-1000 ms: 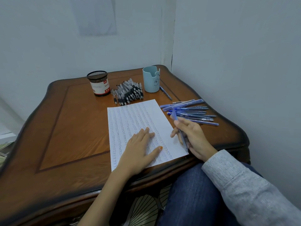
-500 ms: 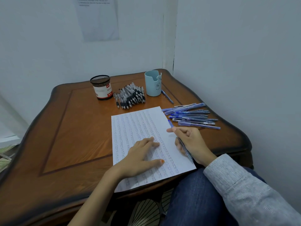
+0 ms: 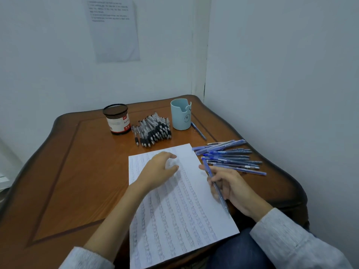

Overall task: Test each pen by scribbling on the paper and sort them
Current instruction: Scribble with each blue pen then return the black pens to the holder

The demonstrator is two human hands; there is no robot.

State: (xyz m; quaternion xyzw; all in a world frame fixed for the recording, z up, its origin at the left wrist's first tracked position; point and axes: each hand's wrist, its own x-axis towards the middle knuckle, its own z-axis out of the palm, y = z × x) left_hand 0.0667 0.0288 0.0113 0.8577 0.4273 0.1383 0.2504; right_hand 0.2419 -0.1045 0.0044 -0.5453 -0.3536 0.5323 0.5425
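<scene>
A: Where was the pen under test?
B: The right hand [image 3: 234, 186] pinched a blue pen [image 3: 208, 169] at the paper's [image 3: 180, 214] 3 o'clock edge. Loose blue pens [image 3: 230, 157] lay at 2 o'clock on the surface [image 3: 68, 171].
A: And the left hand [image 3: 157, 170]?
B: Over the paper, fingers loosely curled, holding nothing.

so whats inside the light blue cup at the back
Nothing sticks out above the rim of the light blue cup; only its inner wall shows. The bottom is hidden by the front wall, so I cannot tell whether it is empty.
</scene>
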